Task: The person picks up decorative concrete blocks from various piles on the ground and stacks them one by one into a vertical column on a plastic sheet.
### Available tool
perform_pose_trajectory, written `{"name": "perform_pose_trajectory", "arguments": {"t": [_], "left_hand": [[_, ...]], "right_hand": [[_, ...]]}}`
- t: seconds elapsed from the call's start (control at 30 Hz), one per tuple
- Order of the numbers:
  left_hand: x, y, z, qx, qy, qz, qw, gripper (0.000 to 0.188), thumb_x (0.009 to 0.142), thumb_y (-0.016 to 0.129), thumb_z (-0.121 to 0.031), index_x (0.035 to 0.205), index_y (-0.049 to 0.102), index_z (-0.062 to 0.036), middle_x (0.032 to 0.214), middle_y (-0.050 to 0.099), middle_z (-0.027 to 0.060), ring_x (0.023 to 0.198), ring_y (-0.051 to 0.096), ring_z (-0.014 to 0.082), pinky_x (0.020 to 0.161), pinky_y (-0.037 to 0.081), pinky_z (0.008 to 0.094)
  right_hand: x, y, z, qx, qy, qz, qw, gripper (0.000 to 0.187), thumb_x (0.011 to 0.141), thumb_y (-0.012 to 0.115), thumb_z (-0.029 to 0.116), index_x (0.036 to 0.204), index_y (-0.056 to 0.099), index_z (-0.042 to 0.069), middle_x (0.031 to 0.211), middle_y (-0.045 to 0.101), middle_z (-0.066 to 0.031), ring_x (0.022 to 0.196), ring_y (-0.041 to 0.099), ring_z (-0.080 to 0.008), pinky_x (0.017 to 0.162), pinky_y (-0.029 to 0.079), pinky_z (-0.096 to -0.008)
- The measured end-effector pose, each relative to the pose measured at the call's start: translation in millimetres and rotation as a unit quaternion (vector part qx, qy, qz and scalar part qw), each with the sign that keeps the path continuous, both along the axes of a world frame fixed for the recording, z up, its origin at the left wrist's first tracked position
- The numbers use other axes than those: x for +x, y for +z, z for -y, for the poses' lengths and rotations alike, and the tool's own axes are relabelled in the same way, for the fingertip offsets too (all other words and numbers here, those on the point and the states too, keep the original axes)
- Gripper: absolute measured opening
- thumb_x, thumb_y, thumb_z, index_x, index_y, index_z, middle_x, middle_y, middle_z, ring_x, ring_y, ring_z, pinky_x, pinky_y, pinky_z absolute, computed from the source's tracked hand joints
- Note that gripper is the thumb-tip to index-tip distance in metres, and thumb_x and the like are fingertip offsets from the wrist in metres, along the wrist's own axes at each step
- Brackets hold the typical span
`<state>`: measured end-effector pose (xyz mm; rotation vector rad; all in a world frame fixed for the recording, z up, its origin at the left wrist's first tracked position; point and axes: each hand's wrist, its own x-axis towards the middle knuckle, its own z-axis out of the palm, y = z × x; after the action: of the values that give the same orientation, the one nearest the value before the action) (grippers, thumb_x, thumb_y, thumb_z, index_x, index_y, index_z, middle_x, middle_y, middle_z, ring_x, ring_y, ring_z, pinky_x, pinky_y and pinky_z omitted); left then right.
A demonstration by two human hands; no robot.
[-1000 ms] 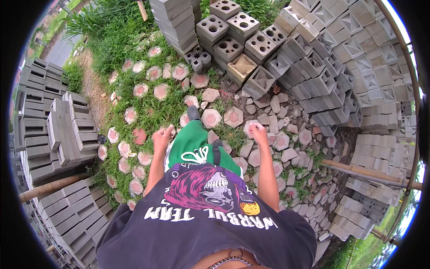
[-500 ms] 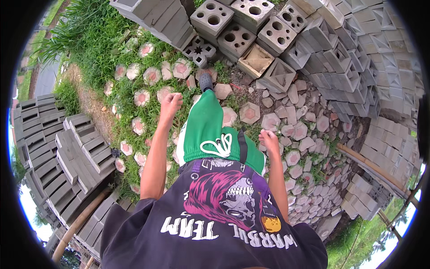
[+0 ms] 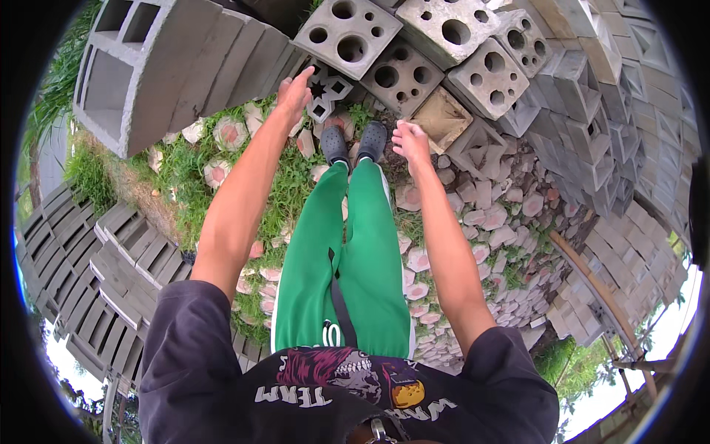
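Note:
My left hand (image 3: 294,96) reaches forward with its index finger stretched out and nothing in it. It is nearest a grey vent block (image 3: 339,83) with star-shaped and square openings; whether the fingertip touches it I cannot tell. My right hand (image 3: 411,142) is held out with loosely bent fingers, also holding nothing. Beside it lies a tan square block (image 3: 452,122) with a hollow face. Ahead of both hands stand grey concrete blocks with round holes, among them a large one (image 3: 333,33) and a lower one (image 3: 388,92).
A tall stack of hollow grey blocks (image 3: 177,74) rises at the left front. More stacked blocks (image 3: 577,148) line the right. Slatted grey blocks (image 3: 111,266) are piled at the left. Hexagonal stones (image 3: 231,133) lie in grass around my feet in clogs (image 3: 372,140).
I have stepped closer to the blocks; both feet now stand side by side before them. My hands have moved forward from beside my hips, and their fingers have loosened.

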<state>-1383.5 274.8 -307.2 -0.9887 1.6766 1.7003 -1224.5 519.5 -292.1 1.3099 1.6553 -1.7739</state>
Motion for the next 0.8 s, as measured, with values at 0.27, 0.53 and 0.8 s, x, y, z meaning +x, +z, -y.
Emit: {"name": "perform_pose_trajectory", "arguments": {"t": [0.27, 0.53, 0.8], "left_hand": [[-100.6, -114.9, -29.9, -0.208, 0.061, -0.016, 0.976, 0.087, 0.067, 0.076, -0.031, 0.128, 0.034, 0.0144, 0.133, 0.044, 0.0279, 0.12, 0.048, 0.0328, 0.1, 0.041, 0.0397], [-99.5, -121.5, -35.5, -0.198, 0.105, -0.035, 0.974, 0.08, 0.067, 0.074, -0.022, 0.128, 0.036, 0.0121, 0.128, 0.049, 0.027, 0.12, 0.049, 0.0326, 0.102, 0.038, 0.0375], [-94.0, -102.2, -46.0, -0.107, 0.117, -0.036, 0.987, 0.059, 0.071, 0.068, -0.016, 0.121, 0.044, 0.0055, 0.114, 0.057, 0.0154, 0.094, 0.06, 0.026, 0.081, 0.05, 0.0445]], "right_hand": [[-197.8, -84.4, 10.0, 0.036, -0.023, -0.054, 0.998, 0.068, 0.085, 0.063, 0.04, 0.133, 0.04, -0.001, 0.13, 0.048, -0.0205, 0.116, 0.051, -0.0325, 0.085, 0.053, -0.049], [-240.8, -131.0, 9.1, 0.043, -0.035, -0.062, 0.997, 0.067, 0.077, 0.07, 0.025, 0.13, 0.037, -0.001, 0.133, 0.046, -0.021, 0.118, 0.05, -0.0348, 0.092, 0.042, -0.0595], [-239.2, -142.6, 6.6, -0.144, -0.126, -0.103, 0.976, 0.062, 0.075, 0.067, 0.009, 0.129, 0.038, -0.003, 0.125, 0.052, -0.0167, 0.112, 0.052, -0.0282, 0.096, 0.042, -0.0424]]}}
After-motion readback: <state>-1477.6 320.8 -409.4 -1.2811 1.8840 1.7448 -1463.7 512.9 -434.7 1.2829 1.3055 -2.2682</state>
